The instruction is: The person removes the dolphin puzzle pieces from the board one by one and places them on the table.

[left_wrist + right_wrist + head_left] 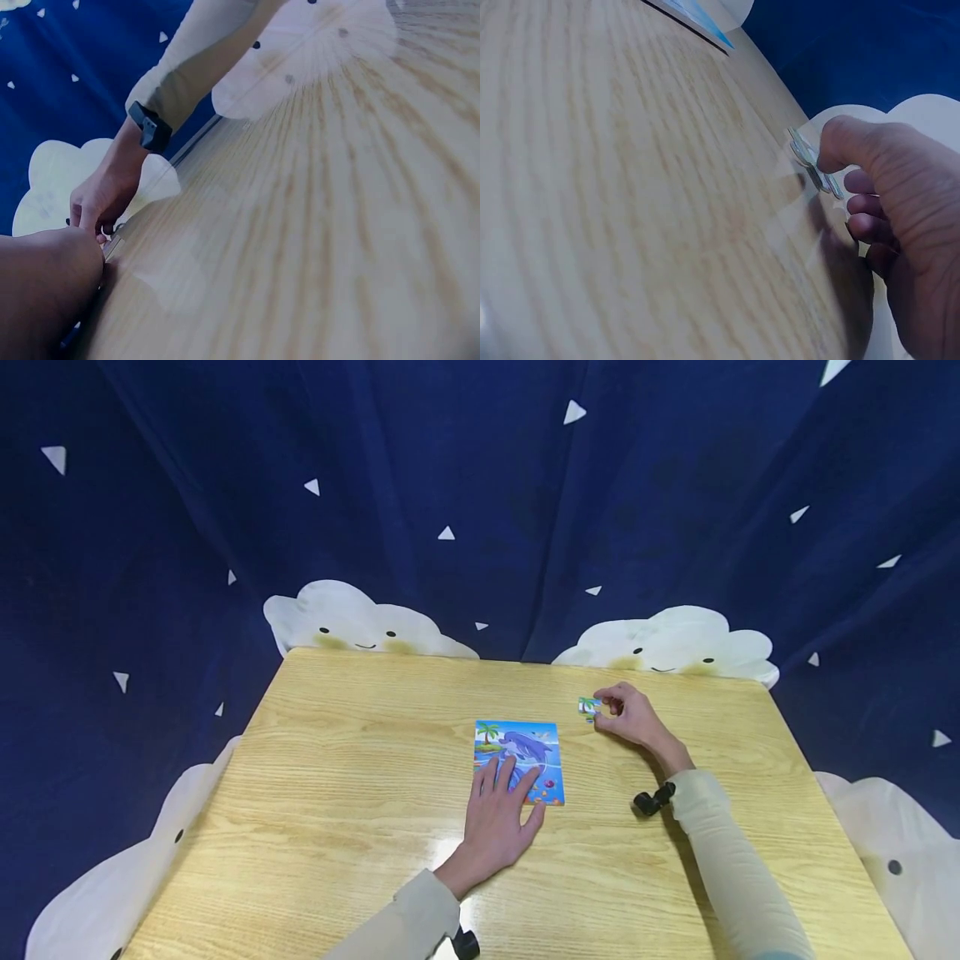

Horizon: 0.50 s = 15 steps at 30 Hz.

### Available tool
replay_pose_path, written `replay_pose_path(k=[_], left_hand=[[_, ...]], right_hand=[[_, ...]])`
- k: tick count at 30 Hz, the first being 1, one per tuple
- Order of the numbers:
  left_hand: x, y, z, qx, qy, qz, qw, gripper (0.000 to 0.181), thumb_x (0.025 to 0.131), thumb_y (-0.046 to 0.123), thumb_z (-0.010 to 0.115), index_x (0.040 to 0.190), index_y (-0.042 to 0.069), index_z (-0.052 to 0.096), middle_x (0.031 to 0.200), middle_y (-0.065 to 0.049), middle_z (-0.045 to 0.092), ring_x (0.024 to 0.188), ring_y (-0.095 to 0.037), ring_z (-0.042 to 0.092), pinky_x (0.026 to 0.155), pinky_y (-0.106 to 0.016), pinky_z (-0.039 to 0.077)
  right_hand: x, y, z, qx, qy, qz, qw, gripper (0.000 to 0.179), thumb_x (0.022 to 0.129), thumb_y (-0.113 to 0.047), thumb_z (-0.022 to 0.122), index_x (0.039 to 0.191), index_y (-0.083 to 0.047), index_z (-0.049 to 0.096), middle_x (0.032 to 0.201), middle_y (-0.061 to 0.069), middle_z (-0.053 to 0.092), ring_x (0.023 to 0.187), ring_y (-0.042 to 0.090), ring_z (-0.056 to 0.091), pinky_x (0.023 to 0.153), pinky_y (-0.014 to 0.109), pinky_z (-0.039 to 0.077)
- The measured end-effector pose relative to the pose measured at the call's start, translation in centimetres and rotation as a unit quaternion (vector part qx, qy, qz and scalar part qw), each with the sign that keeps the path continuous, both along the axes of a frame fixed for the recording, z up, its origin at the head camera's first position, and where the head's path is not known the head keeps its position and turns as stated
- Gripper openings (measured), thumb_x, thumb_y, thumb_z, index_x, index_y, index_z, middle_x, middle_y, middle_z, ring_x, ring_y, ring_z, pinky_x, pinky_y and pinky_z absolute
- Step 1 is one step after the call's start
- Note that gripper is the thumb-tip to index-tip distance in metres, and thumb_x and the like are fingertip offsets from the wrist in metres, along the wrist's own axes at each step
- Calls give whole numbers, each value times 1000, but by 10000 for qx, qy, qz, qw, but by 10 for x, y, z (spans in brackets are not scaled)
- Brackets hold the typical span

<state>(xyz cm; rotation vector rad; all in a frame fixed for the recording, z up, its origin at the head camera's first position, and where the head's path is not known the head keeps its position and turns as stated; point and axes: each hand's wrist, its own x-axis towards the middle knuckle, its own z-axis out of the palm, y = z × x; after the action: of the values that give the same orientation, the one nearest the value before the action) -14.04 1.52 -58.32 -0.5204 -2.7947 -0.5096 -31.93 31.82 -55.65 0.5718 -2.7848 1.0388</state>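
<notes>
A square dolphin picture (553, 764) with a palm tree in its upper left corner lies on the table. My left hand (495, 827) rests on its lower left part with fingers spread and straight, hiding some of the print. To the right and farther back, my right hand (628, 714) pinches small jigsaw puzzle pieces (587, 705) between thumb and fingers. A palm tree shows on them too. In the right wrist view, the thin pieces (810, 159) overlap at the thumb, close over the table.
The wooden table (337, 760) reaches back to a dark blue curtain (480, 460) printed with white triangles and smiling clouds. A black wrist camera (654, 799) is strapped at the right cuff, and another (466, 943) at the left cuff.
</notes>
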Motion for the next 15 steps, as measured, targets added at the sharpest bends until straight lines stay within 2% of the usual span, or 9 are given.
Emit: replay_pose_path(k=[7,15], left_hand=[[0,0,1,35,-14,-28,10000,51,103,53,49,150,34,56,154,-12,49,148,-40,37,120,-51,24],[0,-1,2,0,-172,-45,9998,53,103,54,46,152,34,54,157,-12,46,150,-41,35,122,-51,23]], right_hand=[[8,-8,4,-85,-7,-8,10000,44,80,-9,82,120,5,71,96,16,60,81,25,54,72,29,45],[27,-34,11,-221,228,456,9985,40,83,-9,83,120,3,72,96,15,63,84,26,56,74,36,47]])
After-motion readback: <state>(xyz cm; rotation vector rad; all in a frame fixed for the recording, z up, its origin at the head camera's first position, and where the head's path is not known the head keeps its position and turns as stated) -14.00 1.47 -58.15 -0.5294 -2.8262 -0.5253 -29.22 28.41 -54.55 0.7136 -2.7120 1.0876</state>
